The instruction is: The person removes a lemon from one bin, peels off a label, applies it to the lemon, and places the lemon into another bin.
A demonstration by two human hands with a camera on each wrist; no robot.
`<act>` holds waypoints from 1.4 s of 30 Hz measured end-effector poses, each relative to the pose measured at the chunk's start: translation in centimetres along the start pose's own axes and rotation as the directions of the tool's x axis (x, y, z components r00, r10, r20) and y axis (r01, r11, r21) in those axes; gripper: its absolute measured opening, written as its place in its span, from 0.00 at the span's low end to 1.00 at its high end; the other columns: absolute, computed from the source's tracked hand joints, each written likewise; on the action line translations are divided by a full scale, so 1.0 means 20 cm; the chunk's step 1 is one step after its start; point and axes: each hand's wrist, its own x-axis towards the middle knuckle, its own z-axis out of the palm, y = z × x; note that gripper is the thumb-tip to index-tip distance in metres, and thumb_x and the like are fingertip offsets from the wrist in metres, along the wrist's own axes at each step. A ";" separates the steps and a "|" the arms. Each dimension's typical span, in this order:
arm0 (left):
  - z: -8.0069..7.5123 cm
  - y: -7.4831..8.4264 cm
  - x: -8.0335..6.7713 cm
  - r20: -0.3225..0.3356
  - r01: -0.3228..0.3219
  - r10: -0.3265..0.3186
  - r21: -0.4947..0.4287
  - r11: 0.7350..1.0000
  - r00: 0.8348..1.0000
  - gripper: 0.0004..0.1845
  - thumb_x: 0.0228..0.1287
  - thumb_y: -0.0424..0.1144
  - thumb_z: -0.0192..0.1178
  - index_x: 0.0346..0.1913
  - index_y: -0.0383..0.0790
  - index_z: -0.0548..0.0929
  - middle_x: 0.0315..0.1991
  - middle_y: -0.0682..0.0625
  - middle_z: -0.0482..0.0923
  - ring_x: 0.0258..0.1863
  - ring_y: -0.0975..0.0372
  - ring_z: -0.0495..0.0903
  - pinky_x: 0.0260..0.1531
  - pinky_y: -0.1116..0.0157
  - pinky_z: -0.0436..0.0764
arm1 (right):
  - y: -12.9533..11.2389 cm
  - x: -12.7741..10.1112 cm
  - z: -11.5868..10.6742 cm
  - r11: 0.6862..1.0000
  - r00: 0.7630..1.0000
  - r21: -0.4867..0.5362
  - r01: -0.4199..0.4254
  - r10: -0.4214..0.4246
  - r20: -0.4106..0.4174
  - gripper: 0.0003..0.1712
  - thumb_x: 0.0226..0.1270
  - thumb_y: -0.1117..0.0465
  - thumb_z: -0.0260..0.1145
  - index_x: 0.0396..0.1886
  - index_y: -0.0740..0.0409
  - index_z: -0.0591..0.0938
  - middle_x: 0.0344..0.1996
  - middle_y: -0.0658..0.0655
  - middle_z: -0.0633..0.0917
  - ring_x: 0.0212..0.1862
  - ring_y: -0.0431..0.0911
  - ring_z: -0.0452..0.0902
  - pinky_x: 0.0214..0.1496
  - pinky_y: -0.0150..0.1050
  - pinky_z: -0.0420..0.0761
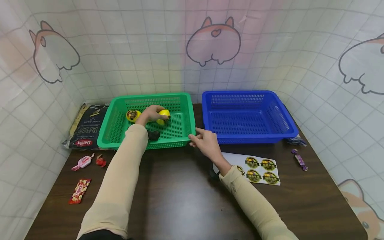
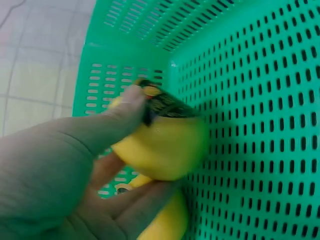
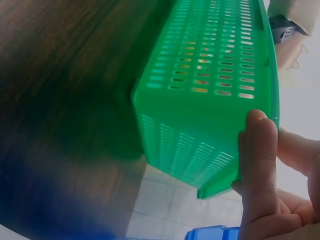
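Observation:
My left hand reaches inside the green plastic basket. It grips a yellow lemon bearing a dark label, just off the perforated surface. Another labelled lemon lies in the basket to the left of that hand; part of a yellow fruit also shows below the fingers in the left wrist view. At the basket's front right corner, my right hand pinches the rim between thumb and fingers, as the right wrist view shows from close.
Right of the green basket stands a blue basket. A sheet of round stickers lies before it, partly under the right forearm. A dark pasta bag, wrapped candies and a red snack packet are at left; a purple candy is at right.

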 end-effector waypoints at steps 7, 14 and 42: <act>-0.02 0.00 -0.01 0.109 0.032 -0.039 0.066 0.997 0.993 0.32 0.76 0.47 0.53 0.75 0.36 0.61 0.71 0.35 0.65 0.66 0.45 0.69 0.66 0.48 0.73 | -0.03 0.01 0.00 1.000 1.000 -0.003 -0.002 0.002 0.016 0.33 0.70 0.53 0.67 0.68 0.65 0.73 0.30 0.58 0.91 0.32 0.50 0.90 0.33 0.35 0.86; 0.00 -0.01 -0.02 0.111 0.056 -0.065 0.091 0.994 0.992 0.34 0.78 0.50 0.49 0.77 0.35 0.57 0.70 0.34 0.64 0.63 0.46 0.71 0.62 0.50 0.74 | -0.04 -0.01 0.00 1.000 1.000 0.008 -0.007 0.006 0.028 0.33 0.70 0.53 0.66 0.68 0.66 0.72 0.32 0.60 0.91 0.31 0.48 0.90 0.23 0.30 0.78; -0.21 0.30 -0.29 -0.065 -0.069 0.096 0.334 0.940 0.993 0.36 0.77 0.63 0.37 0.77 0.46 0.59 0.78 0.43 0.58 0.76 0.43 0.60 0.70 0.38 0.66 | -0.09 -0.05 -0.17 0.931 0.982 -0.314 0.186 -0.189 0.021 0.27 0.75 0.46 0.58 0.67 0.54 0.76 0.43 0.53 0.90 0.41 0.45 0.88 0.41 0.42 0.87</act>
